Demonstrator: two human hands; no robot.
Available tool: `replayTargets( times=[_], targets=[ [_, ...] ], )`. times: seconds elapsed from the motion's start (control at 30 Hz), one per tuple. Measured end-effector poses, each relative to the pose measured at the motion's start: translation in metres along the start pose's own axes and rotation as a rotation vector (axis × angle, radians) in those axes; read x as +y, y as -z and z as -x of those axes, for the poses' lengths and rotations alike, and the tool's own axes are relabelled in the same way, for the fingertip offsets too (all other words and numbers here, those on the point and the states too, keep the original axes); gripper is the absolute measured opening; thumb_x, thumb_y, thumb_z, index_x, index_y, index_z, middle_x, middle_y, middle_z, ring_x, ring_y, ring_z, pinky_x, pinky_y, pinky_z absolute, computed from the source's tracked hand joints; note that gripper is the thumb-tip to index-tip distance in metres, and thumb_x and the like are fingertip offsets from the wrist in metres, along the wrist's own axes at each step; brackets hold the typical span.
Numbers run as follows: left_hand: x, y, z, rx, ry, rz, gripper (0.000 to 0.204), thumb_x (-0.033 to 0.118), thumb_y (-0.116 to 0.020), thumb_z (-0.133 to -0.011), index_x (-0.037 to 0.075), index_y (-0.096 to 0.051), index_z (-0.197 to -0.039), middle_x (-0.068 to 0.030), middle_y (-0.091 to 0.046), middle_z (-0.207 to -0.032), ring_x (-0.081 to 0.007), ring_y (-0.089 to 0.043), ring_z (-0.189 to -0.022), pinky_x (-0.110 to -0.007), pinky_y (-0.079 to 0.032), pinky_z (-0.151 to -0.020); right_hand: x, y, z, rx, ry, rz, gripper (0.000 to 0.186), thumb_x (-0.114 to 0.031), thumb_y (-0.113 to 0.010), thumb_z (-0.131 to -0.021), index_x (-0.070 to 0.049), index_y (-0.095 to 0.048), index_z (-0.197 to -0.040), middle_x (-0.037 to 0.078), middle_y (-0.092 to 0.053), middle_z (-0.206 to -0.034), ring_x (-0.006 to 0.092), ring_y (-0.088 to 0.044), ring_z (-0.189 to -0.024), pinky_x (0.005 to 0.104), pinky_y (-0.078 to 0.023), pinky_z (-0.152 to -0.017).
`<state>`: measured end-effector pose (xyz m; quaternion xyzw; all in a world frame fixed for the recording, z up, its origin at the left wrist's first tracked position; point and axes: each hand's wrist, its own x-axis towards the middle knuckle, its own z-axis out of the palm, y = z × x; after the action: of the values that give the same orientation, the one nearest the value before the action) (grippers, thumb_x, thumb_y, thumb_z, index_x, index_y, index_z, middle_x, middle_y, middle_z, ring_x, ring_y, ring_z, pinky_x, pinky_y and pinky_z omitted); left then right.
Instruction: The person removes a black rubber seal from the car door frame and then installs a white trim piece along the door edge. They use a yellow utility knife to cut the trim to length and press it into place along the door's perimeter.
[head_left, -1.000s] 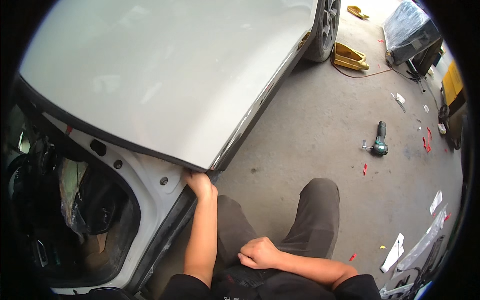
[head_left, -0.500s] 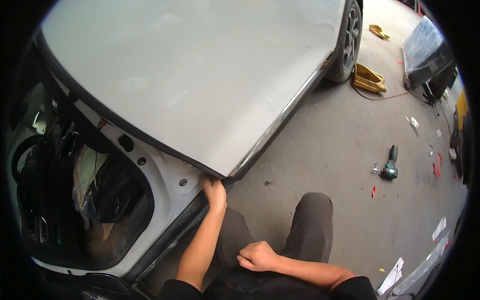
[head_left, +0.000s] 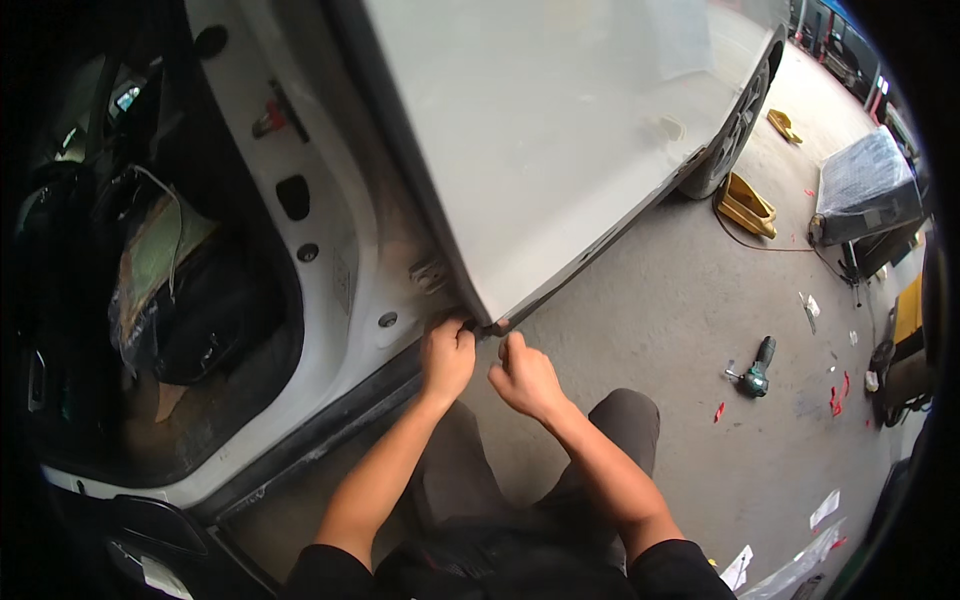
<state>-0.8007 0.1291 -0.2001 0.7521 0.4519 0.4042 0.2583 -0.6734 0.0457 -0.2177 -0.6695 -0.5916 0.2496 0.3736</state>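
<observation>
A pale silver car door (head_left: pixel 560 150) stands ajar, its dark lower edge ending in a corner in front of me. My left hand (head_left: pixel 447 362) is closed at that corner, with fingertips curled against the edge and partly hidden. Just right of it, my right hand (head_left: pixel 527 378) is closed too, thumb up and knuckles close under the corner. What lies between its fingers cannot be made out. Behind my left hand runs the white door frame (head_left: pixel 345 350) with round bolts or plugs, above a dark sill (head_left: pixel 340 420).
The car's dark interior (head_left: pixel 230 310) holds plastic-wrapped items. A green-black power tool (head_left: pixel 757 370) lies on the grey floor (head_left: pixel 650 310) among red scraps. Farther off are a yellow wheel chock-like block (head_left: pixel 747 207), a cable, and a plastic-wrapped box (head_left: pixel 868 185).
My right hand has risen from my lap to the door's corner, beside my left. The view has shifted, showing more of the door frame.
</observation>
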Motion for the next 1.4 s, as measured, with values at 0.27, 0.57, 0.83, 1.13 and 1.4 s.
replayTargets(
  times=[0.27, 0.57, 0.83, 1.13, 1.4],
  targets=[
    [-0.013, 0.000, -0.010, -0.142, -0.025, 0.049, 0.022, 0.003, -0.050, -0.075, -0.001, -0.065, -0.090, -0.0227, -0.064, -0.090, -0.0427, -0.058, -0.087, -0.046, -0.047, -0.077, -0.003, -0.024, -0.016, 0.148, -0.021, -0.088, 0.033, -0.006, -0.055, -0.079, 0.008, -0.046, -0.107, 0.023, -0.062, -0.076, 0.0438, -0.061, -0.071, 0.0495, -0.049, -0.065],
    [-0.016, 0.009, -0.018, -0.251, 0.046, 0.125, 0.024, 0.003, -0.050, -0.077, -0.001, -0.066, -0.095, -0.0193, -0.067, -0.089, -0.0366, -0.065, -0.085, -0.039, -0.050, -0.075, -0.006, -0.023, -0.023, 0.144, -0.029, -0.079, 0.031, -0.004, -0.053, -0.076, 0.010, -0.049, -0.104, 0.023, -0.061, -0.076, 0.0434, -0.060, -0.073, 0.0477, -0.048, -0.067],
    [-0.043, 0.003, 0.004, -0.302, 0.002, 0.118, 0.044, 0.005, -0.057, -0.076, 0.000, -0.055, -0.120, -0.0211, -0.062, -0.110, -0.0387, -0.059, -0.103, -0.041, -0.047, -0.088, 0.021, 0.001, -0.003, 0.059, -0.050, -0.032, 0.016, -0.005, -0.055, -0.076, 0.001, -0.043, -0.084, 0.023, -0.058, -0.073, 0.0425, -0.058, -0.070, 0.0463, -0.045, -0.064],
    [-0.040, -0.011, -0.005, -0.261, -0.070, 0.028, 0.028, 0.007, -0.062, -0.076, 0.002, -0.061, -0.103, -0.0203, -0.065, -0.096, -0.0415, -0.060, -0.091, -0.045, -0.049, -0.077, 0.015, -0.011, -0.026, 0.084, 0.048, -0.122, 0.030, -0.005, -0.052, -0.078, 0.005, -0.048, -0.106, 0.021, -0.060, -0.075, 0.0412, -0.061, -0.077, 0.0480, -0.047, -0.071],
    [-0.050, -0.018, -0.006, -0.263, -0.125, -0.110, 0.024, 0.007, -0.057, -0.076, 0.003, -0.062, -0.099, -0.0232, -0.064, -0.093, -0.0432, -0.060, -0.088, -0.050, -0.049, -0.075, 0.021, -0.027, -0.033, 0.174, 0.129, 0.055, 0.032, -0.007, -0.055, -0.077, 0.005, -0.047, -0.106, 0.026, -0.061, -0.073, 0.0457, -0.061, -0.073, 0.0533, -0.048, -0.067]
  ],
)
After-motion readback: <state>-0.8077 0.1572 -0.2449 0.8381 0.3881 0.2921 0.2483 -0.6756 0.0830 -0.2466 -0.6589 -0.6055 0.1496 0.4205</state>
